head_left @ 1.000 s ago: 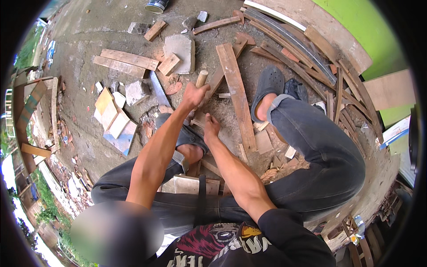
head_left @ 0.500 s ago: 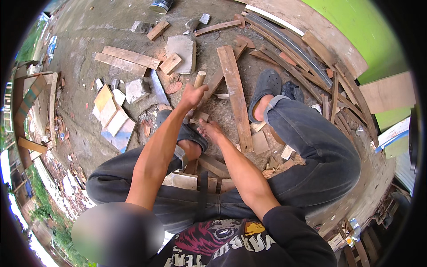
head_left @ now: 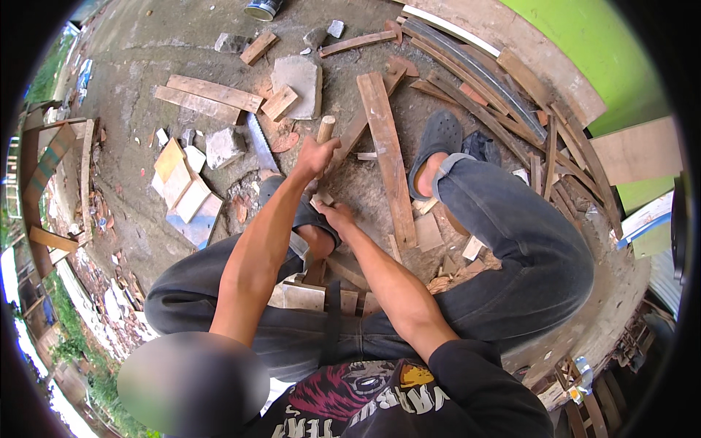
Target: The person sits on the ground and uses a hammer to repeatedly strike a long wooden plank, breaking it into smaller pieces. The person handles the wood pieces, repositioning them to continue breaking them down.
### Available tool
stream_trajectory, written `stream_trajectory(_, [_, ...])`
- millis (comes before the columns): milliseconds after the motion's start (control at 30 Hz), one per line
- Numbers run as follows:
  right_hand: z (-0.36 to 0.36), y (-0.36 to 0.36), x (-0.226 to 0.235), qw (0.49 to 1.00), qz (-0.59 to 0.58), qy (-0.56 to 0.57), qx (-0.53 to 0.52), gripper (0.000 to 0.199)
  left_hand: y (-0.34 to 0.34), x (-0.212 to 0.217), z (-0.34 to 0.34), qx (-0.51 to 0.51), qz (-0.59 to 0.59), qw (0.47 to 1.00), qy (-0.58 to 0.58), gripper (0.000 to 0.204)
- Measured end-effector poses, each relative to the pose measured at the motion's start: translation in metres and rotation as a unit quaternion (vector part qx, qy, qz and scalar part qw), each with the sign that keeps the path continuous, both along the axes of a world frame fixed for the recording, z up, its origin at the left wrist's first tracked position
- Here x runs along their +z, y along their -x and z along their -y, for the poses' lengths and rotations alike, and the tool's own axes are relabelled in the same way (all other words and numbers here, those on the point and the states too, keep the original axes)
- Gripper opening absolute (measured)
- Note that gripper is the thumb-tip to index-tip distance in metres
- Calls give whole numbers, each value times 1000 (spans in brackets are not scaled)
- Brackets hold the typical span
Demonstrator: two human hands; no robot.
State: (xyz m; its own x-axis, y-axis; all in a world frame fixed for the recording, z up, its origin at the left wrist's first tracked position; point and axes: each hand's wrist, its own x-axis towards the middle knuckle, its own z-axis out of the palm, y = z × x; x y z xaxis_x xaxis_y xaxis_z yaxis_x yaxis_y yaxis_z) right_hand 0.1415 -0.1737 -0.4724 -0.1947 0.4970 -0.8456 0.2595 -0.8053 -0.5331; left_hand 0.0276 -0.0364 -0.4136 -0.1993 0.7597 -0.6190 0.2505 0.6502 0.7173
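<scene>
Gripping a wooden handle (head_left: 326, 128) in the closed left hand (head_left: 315, 158), upper middle of the frame; holding a small wood piece (head_left: 323, 198) between narrowed fingers of the right hand (head_left: 338, 219), at mid-frame, between a handsaw (head_left: 259, 142) at left and a long plank (head_left: 387, 157) at right.

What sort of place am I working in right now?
Probably an outdoor yard used for rough woodwork: a saw and loose planks lie on the ground, and greenery shows along the left edge.
</scene>
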Motion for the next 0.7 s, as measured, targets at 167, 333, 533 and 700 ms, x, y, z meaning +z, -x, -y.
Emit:
stream_trajectory(167, [-23,-11,11,962,174,-91,188,61,3,-2,5,33,43,998,-27,35])
stream_trajectory(333, [-25,-23,-5,959,150,-126,203,58,3,-2,6,54,84,995,-27,33])
stream_trajectory(533, [-18,-22,-22,984,60,-87,144,49,9,-12,7,69,113,991,-23,31])
stream_trajectory(700, [-29,-23,-20,984,89,-93,124,44,-4,10,-9,-33,14,999,-4,24])
